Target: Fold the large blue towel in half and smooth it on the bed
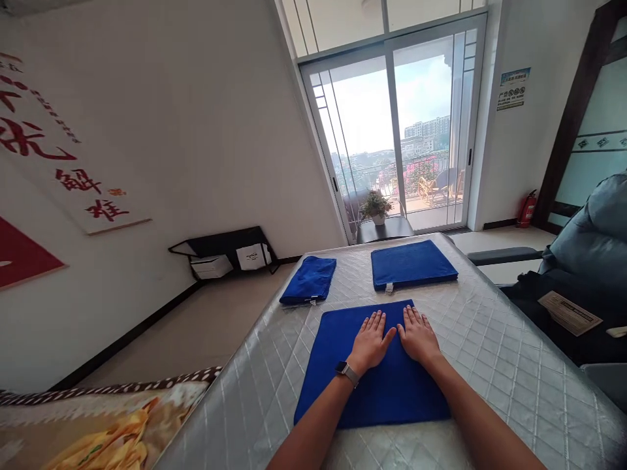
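A blue towel (337, 352) lies flat on the quilted silver surface (494, 365) in front of me. My left hand (371, 342), with a watch on its wrist, rests palm down on the towel, fingers stretched out. Right beside it my right hand (418, 337) presses flat on the same towel, fingers also extended. The thumbs nearly touch. Farther away lie two folded blue towels: a thick one (309, 279) at the left edge and a flatter square one (411, 264) at the far middle.
A potted plant (375, 207) on a dark stand sits before the glass balcony door (401, 130). A grey armchair (588, 248) stands at the right, a black shelf (225, 254) against the left wall. A patterned cloth (98, 424) lies lower left.
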Tool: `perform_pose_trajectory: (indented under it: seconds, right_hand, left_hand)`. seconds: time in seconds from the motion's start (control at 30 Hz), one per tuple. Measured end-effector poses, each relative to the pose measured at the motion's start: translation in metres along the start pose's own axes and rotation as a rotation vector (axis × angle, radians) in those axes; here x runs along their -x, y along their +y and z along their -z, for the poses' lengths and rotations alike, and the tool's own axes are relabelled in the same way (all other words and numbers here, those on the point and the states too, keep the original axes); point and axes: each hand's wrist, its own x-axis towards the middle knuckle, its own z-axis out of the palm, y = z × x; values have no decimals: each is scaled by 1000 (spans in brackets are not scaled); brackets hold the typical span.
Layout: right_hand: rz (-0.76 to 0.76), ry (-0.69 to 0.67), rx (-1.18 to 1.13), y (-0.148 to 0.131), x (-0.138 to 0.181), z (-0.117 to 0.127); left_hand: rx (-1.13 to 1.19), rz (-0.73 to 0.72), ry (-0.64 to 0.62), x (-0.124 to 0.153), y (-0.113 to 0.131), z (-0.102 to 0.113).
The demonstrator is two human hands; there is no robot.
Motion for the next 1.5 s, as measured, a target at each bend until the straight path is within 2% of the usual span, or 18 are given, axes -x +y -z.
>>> perform_pose_trajectory:
  seconds: [0.37,0.7,0.83,1.17,1.33,1.5]
  right_hand:
    - [5,-5,-6,2,-1,-3]
    - [3,-7,52,4,-4,-7]
    - [-5,-12,77,3,-4,-6]
    - [0,-52,193,-5,-9,6]
    - [42,-29,143,-9,-27,12]
    - [6,0,85,-5,-36,2]
  left_hand:
    - [-55,221,11,49,-104,6]
    - [-42,323,89,53,-144,2]
    - [-20,347,88,57,-152,6]
    - [-13,367,107,59,-148,9]
    - [0,359,127,59,-150,6]
    - [-19,360,115,59,-151,5]
